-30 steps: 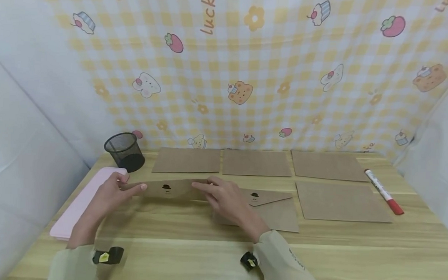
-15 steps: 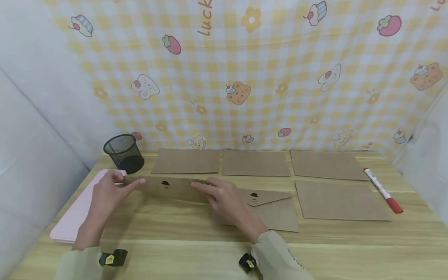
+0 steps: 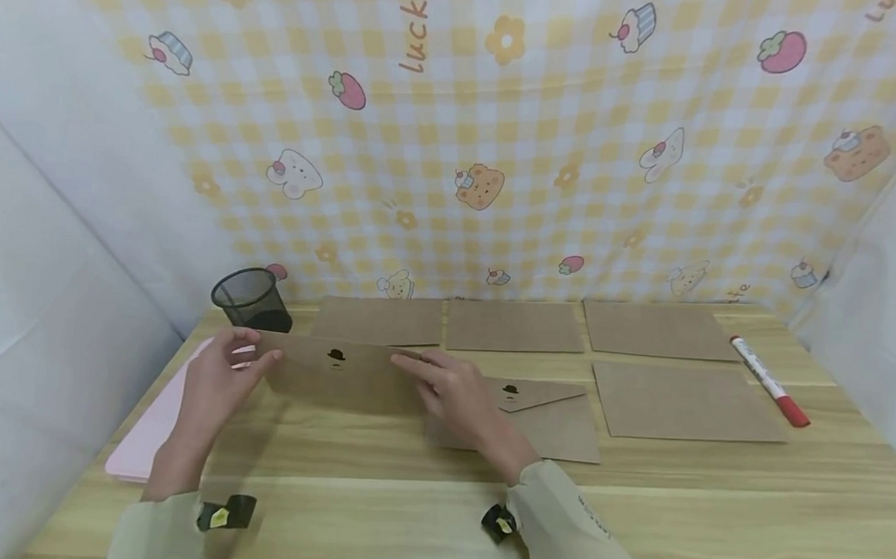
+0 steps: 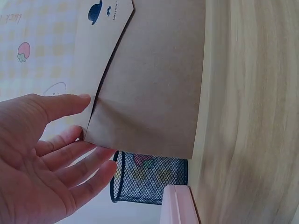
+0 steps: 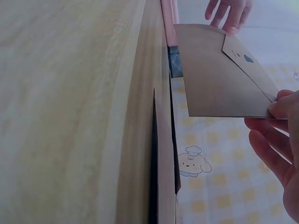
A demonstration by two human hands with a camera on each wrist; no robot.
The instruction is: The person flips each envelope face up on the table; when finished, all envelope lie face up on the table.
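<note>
Brown envelope (image 3: 338,379) has risen at its left end since half a second ago. Left hand (image 3: 216,382), beside pink case (image 3: 152,421), pinches left corner; envelope's above table (image 3: 362,522), left of centre; right hand (image 3: 458,399) pinches right corner. Suggest light grip, ends level, no creasing.

Brown envelope (image 3: 338,383) with black hat print (image 3: 336,355), pink case (image 3: 149,425), black cup (image 3: 252,300), yellow-white checked cloth (image 3: 424,137).

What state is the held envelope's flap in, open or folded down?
Folded down: the left wrist view shows the flap lying over the held envelope. Whether sealed, cannot tell.
</note>
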